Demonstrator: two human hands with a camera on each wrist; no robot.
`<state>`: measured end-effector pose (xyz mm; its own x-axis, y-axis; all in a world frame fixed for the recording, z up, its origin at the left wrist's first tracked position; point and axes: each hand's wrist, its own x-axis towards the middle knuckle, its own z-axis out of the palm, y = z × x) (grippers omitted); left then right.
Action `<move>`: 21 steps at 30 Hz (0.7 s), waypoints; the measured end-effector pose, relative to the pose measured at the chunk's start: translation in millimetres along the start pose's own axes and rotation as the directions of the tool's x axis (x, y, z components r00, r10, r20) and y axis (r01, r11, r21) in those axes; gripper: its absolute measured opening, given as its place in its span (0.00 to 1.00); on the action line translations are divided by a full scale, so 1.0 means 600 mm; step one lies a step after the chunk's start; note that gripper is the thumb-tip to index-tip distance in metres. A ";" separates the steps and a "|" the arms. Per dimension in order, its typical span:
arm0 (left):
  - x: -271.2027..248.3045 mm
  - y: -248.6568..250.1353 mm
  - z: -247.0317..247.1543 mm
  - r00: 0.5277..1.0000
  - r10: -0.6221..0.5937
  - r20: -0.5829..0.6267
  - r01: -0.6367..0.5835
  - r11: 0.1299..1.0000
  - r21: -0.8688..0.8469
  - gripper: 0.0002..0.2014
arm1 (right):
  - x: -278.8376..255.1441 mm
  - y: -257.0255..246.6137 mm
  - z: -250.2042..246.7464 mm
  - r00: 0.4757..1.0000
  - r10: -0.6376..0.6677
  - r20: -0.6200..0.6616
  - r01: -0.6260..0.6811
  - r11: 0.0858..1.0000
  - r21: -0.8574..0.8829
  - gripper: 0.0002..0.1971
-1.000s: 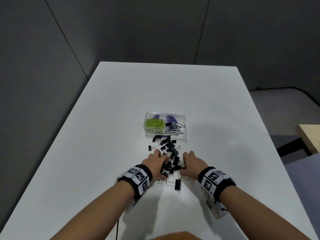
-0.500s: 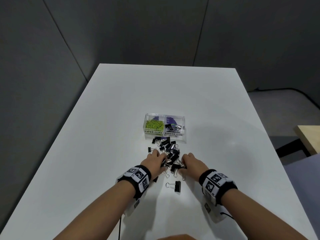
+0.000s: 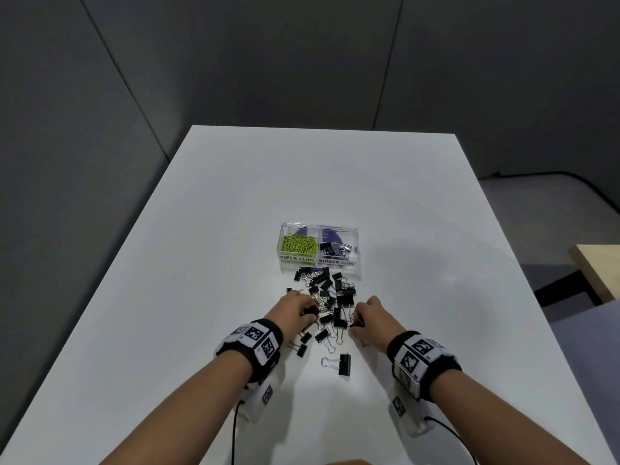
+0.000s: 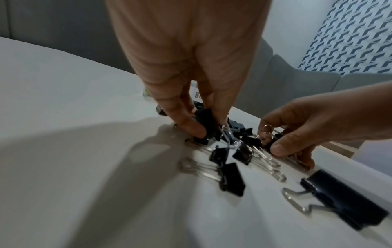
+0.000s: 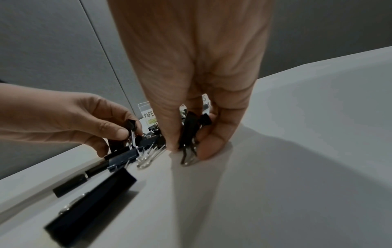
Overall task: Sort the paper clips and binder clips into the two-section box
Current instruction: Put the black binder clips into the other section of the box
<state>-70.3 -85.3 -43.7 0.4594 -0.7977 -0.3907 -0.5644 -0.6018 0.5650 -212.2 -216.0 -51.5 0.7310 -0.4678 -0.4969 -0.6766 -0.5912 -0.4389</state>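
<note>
A clear two-section box (image 3: pixel 319 263) stands mid-table; its left section holds green paper clips (image 3: pixel 299 244), its right section a few black binder clips (image 3: pixel 335 250). A heap of black binder clips (image 3: pixel 327 293) lies on the table just in front of the box and runs back to both hands. My left hand (image 3: pixel 297 312) pinches a black binder clip (image 4: pixel 206 129) at the heap's near left. My right hand (image 3: pixel 370 315) pinches another binder clip (image 5: pixel 189 129) at the near right, its wire handles touching the table. One large binder clip (image 3: pixel 344 364) lies alone nearest me.
The white table (image 3: pixel 201 263) has grey partition walls behind and to the left. A wooden desk corner (image 3: pixel 597 266) and a grey floor lie off the right edge. Cables trail from both wrist bands.
Both hands have moved slightly forward into the heap and now each pinches a clip. A few loose clips near my wrists have been left behind on the table.
</note>
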 end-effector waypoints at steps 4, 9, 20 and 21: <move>0.001 -0.008 -0.010 1.000 -0.027 0.010 0.028 0.998 -0.056 0.13 | -0.005 0.002 -0.008 0.999 -0.027 -0.019 0.028 0.999 0.042 0.09; -0.003 0.005 -0.044 0.998 0.049 -0.039 -0.053 0.991 -0.119 0.13 | -0.010 -0.009 -0.056 0.991 -0.099 -0.091 0.110 0.986 0.129 0.05; 0.056 0.046 -0.134 0.907 0.249 -0.339 -0.277 0.960 -0.033 0.10 | 0.115 -0.087 -0.165 0.921 -0.172 -0.349 0.225 0.967 0.119 0.08; 0.065 0.049 -0.137 0.906 0.253 -0.339 -0.276 0.961 -0.019 0.10 | 0.121 -0.088 -0.162 0.928 -0.168 -0.333 0.221 0.967 0.130 0.10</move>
<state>-12.6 -131.2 17.4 0.5060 -0.8618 0.0355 -0.6559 -0.3577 0.6648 -114.7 -282.7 8.3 0.8212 -0.5536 -0.1385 -0.5039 -0.5895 -0.6314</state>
